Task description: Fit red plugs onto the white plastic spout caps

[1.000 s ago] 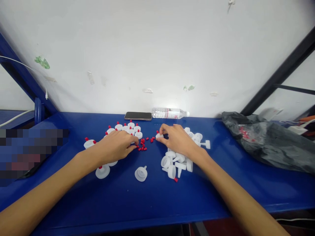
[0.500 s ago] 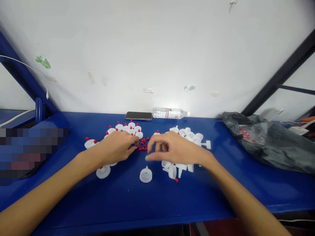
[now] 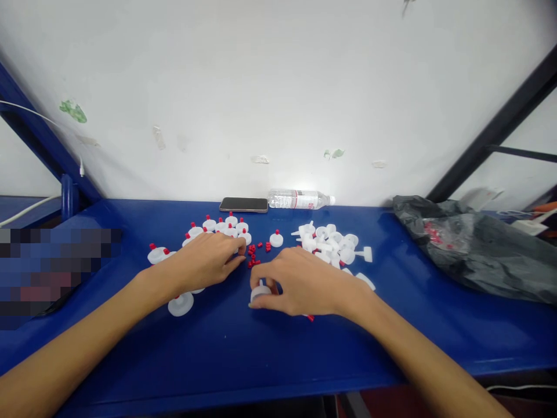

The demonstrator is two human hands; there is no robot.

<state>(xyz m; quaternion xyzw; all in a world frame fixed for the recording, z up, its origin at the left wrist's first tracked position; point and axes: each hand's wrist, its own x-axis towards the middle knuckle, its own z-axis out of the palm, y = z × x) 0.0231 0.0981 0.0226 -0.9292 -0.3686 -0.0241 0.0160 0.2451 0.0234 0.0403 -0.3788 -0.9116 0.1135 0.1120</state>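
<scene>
A white cap (image 3: pixel 260 292) is pinched by the right hand (image 3: pixel 298 281); the left hand (image 3: pixel 211 258) is curled, its grip not discernible.

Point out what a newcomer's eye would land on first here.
Probably the bright red caps, loose on the blue table near the fingertips of the left hand. Next, the red-tipped white pieces grouped around that hand, and the jumbled white pile beyond the right hand, whose fingers hold another white piece. Behind everything, a clear bottle lies beside a phone.
</scene>
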